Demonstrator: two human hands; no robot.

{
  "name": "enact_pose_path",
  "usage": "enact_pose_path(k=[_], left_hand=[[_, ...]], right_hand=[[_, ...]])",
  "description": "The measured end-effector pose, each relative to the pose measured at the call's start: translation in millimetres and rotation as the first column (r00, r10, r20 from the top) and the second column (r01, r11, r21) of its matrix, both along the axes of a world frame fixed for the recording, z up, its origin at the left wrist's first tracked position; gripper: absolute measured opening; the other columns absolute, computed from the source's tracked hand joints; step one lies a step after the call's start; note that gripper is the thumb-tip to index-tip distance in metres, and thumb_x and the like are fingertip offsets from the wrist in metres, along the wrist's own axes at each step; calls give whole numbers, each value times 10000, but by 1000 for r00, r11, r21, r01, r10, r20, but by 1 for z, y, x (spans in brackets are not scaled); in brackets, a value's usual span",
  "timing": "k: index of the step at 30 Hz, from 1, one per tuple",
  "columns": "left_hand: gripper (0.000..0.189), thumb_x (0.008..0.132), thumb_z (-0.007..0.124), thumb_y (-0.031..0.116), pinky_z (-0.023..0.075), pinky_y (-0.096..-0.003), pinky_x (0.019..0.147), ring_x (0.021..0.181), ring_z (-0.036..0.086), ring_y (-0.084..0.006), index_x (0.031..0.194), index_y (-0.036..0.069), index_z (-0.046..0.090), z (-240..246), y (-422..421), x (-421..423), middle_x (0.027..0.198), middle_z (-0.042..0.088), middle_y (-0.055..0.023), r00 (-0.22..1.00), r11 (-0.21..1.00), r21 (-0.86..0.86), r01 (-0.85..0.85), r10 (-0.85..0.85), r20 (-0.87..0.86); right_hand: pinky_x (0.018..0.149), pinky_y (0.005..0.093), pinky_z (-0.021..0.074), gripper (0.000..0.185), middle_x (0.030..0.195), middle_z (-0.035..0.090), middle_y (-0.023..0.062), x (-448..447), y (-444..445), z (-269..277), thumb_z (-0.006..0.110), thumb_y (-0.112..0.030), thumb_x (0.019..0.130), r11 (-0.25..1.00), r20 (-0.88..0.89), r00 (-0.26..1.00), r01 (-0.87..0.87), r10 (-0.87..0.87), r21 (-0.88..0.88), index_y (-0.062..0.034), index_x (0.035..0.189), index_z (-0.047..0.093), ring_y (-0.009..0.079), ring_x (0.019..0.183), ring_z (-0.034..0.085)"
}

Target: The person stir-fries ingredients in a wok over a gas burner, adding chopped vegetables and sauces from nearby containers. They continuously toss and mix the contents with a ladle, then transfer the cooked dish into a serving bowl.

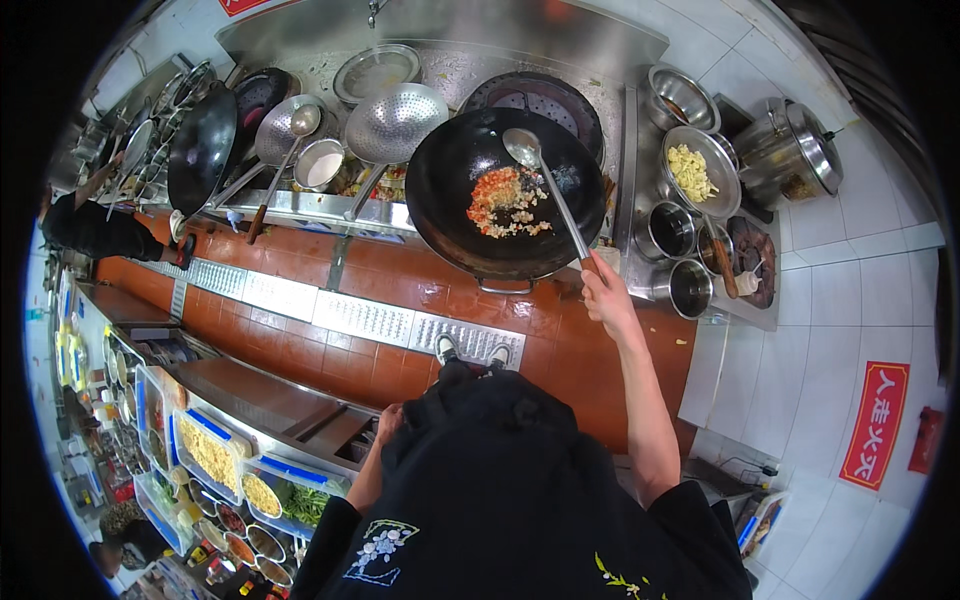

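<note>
My right hand (609, 301) grips the wooden end of a long-handled metal wok ladle (559, 191). The ladle's bowl rests against or just over the far inner wall of a black wok (442, 187). Chopped red and pale food (504, 199) lies in the middle of the wok. At my left hip, beside the dark apron, hangs my left hand (390, 424); its fingers are partly hidden by the clothing. Left of the wok, a perforated metal strainer (397, 120) sits with its handle toward me.
A strainer of yellow pieces (691, 172), steel pots (670, 229) and a lidded pot (791, 150) stand at right. Another wok (202, 150) leans at left. Behind me is a counter with food tubs (210, 454). A co-worker (105, 225) stands far left; floor grating (360, 319) runs underfoot.
</note>
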State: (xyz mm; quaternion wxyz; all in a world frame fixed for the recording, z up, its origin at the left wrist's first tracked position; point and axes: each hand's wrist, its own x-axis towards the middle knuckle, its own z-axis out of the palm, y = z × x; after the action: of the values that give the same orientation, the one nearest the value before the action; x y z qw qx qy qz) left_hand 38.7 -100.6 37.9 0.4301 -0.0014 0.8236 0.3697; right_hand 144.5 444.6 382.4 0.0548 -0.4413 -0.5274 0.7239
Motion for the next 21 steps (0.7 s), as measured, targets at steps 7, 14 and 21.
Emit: enact_pose_path(k=[7, 14, 21], left_hand=[[338, 993, 567, 290, 507, -294, 644, 715, 634, -142, 1160, 11, 659, -24, -3, -3, 887, 715, -106, 967, 962, 170, -214, 183, 179], [302, 1008, 553, 276, 449, -261, 533, 597, 561, -103, 1155, 32, 656, 43, 15, -5, 783, 665, -28, 987, 986, 53, -159, 158, 25], [248, 998, 558, 236, 458, -254, 540, 589, 550, -102, 1128, 52, 662, 56, 22, -14, 783, 642, -19, 992, 995, 7, -103, 102, 75]], right_hand=[[516, 279, 461, 583, 816, 631, 39, -3, 3, -13, 578, -212, 958, 909, 195, 980, -127, 52, 396, -114, 1503, 399, 135, 567, 561], [870, 354, 502, 597, 1153, 678, 215, 69, -36, 70, 595, -200, 934, 825, 458, 852, -437, 253, 358, -136, 1497, 406, 264, 870, 656], [982, 327, 446, 558, 1265, 649, 180, 53, 7, 38, 615, -180, 926, 756, 314, 903, -421, 294, 501, -64, 1448, 458, 250, 1135, 633]])
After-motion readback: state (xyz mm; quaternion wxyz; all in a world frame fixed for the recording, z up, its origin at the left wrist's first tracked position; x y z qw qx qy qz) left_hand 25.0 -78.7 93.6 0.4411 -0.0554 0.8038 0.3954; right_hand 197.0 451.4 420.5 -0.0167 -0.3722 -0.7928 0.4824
